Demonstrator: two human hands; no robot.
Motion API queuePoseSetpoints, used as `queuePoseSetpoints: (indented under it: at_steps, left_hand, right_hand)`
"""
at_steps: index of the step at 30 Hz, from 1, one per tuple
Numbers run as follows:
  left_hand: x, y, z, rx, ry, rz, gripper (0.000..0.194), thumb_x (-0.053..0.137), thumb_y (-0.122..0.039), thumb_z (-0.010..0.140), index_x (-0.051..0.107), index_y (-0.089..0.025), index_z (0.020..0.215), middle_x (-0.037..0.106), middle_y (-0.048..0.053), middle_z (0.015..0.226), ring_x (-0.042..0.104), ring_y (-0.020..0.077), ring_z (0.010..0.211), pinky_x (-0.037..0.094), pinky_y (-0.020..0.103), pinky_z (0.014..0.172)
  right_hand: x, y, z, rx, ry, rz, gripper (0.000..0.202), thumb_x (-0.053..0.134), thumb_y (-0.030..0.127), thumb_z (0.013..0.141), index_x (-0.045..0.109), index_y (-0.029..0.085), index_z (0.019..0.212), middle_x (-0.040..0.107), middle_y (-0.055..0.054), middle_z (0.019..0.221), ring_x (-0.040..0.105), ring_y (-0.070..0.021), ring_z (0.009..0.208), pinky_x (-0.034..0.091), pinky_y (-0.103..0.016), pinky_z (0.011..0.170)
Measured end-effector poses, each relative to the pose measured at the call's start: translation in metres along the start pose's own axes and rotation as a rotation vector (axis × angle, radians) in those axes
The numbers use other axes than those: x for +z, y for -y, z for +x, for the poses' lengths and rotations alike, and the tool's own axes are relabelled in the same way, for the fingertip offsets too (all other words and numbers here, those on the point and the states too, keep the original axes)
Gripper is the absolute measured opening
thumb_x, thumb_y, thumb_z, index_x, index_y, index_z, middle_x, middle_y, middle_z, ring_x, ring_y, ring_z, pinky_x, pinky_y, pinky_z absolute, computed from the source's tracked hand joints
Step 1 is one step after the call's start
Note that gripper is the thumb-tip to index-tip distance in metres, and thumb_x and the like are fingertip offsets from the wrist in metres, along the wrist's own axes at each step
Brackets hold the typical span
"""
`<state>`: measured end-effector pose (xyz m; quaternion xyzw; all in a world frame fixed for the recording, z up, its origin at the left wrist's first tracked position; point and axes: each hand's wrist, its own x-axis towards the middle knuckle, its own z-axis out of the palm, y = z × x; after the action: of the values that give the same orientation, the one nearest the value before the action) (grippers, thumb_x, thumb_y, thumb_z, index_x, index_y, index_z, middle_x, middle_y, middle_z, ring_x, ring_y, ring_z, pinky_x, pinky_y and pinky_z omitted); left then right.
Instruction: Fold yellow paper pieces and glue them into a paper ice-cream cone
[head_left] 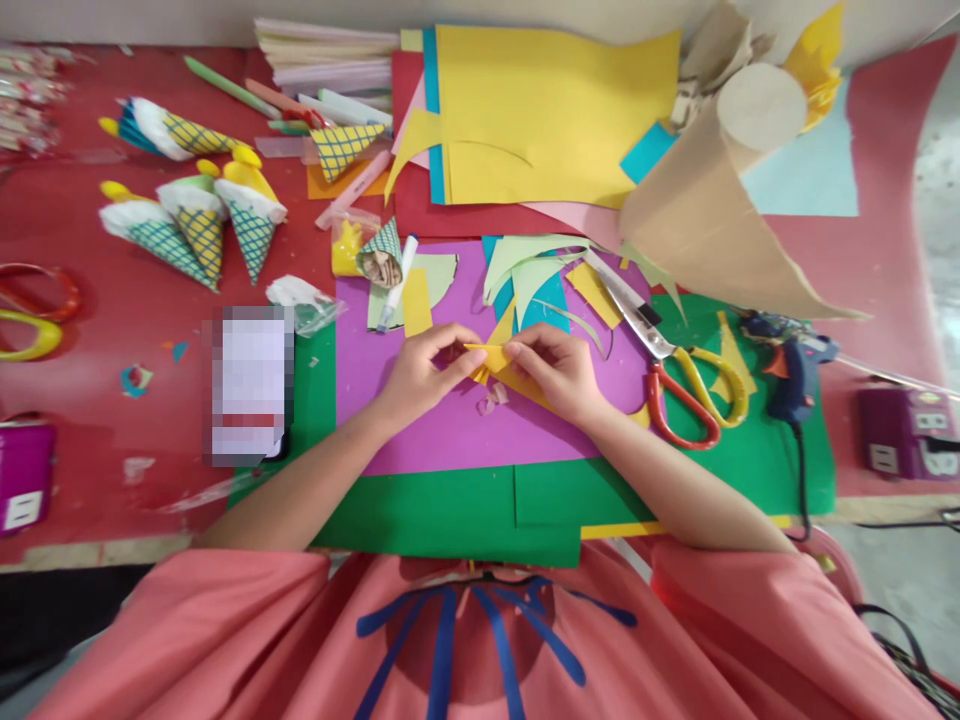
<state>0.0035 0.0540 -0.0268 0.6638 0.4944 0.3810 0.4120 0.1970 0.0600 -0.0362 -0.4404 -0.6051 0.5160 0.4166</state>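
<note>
Between both my hands is a small folded piece of yellow paper (495,357), held above a purple sheet (420,430). My left hand (431,370) pinches its left end between thumb and index finger. At the right end, my right hand (559,370) grips it the same way. Yellow strips fan out below and behind the fold. Curled pink scraps (491,398) lie just under my hands. Pale green paper offcuts (536,262) rest beyond them. To the right lie scissors (660,350) with one red and one yellow handle loop, blades pointing away from me.
Paper cones with white trim (251,215) lie at the left, near a blurred phone-like rectangle (251,385). Yellow sheets (555,110) are stacked at the back. A brown paper cone (697,220) stands back right. A dark blue glue gun (799,375) with its cord sits right.
</note>
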Motion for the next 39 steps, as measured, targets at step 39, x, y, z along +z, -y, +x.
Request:
queuePoseSetpoints:
  at_steps: [39]
  left_hand:
    - [-0.0002, 0.0014, 0.0018, 0.058, 0.066, 0.079, 0.028, 0.06, -0.043, 0.086, 0.065, -0.018, 0.074, 0.063, -0.001, 0.065, 0.055, 0.0101, 0.06, 0.04, 0.022, 0.056]
  right_hand:
    - [0.0014, -0.0005, 0.0034, 0.033, 0.095, 0.105, 0.024, 0.06, 0.039, 0.088, 0.063, 0.017, 0.077, 0.065, 0.001, 0.069, 0.058, -0.0083, 0.059, 0.044, -0.021, 0.056]
